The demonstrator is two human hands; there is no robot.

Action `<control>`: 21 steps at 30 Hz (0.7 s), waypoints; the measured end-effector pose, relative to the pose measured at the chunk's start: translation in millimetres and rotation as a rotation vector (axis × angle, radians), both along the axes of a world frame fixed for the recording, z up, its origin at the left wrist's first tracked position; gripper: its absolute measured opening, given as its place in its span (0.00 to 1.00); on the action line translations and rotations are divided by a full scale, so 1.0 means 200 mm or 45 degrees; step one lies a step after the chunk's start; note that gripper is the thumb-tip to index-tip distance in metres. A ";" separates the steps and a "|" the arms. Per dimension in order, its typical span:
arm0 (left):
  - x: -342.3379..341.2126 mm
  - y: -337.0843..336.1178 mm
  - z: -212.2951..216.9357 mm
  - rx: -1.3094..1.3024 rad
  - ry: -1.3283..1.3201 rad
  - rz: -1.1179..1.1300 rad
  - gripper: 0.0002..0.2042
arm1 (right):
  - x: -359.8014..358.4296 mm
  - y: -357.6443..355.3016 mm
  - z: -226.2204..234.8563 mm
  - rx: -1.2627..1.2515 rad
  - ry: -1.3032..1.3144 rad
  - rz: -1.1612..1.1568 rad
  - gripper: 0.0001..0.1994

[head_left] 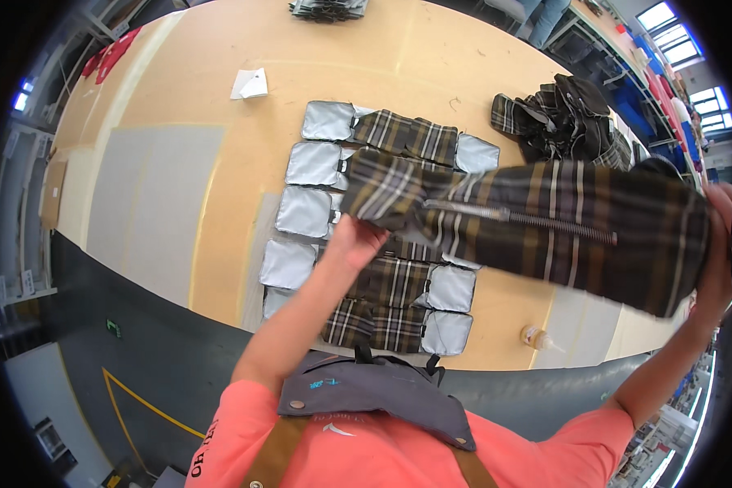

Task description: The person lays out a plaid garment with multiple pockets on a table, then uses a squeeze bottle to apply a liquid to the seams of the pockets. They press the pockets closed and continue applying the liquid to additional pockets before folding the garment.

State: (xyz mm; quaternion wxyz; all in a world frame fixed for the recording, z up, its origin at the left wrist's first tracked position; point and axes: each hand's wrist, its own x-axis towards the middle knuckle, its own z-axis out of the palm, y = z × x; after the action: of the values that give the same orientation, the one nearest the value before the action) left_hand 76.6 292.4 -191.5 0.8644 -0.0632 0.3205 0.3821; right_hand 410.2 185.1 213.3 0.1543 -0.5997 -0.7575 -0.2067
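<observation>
Stretched between my two hands is a dark plaid fabric piece with brown and white stripes and a metal zipper along it. My left hand grips its narrower left end, fingers partly hidden by the cloth. At the far right, my right hand is closed round the wider end. Below the held piece, several folded plaid pieces with silver lining panels lie in a column on the table, and the held cloth covers part of them.
A heap of plaid pieces with black parts sits at the back right of the wooden table. Near the front edge lies a small bottle with a pointed tip. A white paper and a dark stack are farther back.
</observation>
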 end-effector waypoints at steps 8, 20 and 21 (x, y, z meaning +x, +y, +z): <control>-0.21 0.97 0.01 0.342 0.549 0.219 0.17 | 0.43 0.76 -0.97 -0.084 0.965 -0.262 0.09; -0.20 1.43 -0.13 0.413 0.741 0.271 0.16 | 0.61 1.19 -1.79 -0.121 1.274 -0.306 0.09; -0.20 1.44 -0.14 0.410 0.748 0.262 0.16 | 0.62 1.18 -1.81 -0.130 1.289 -0.313 0.09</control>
State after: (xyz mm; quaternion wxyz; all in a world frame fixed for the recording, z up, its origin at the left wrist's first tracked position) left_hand 37.3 579.7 -220.3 0.6911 0.1545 0.4831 0.5149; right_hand 533.5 421.3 -148.1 0.4463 -0.7157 -0.5214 0.1296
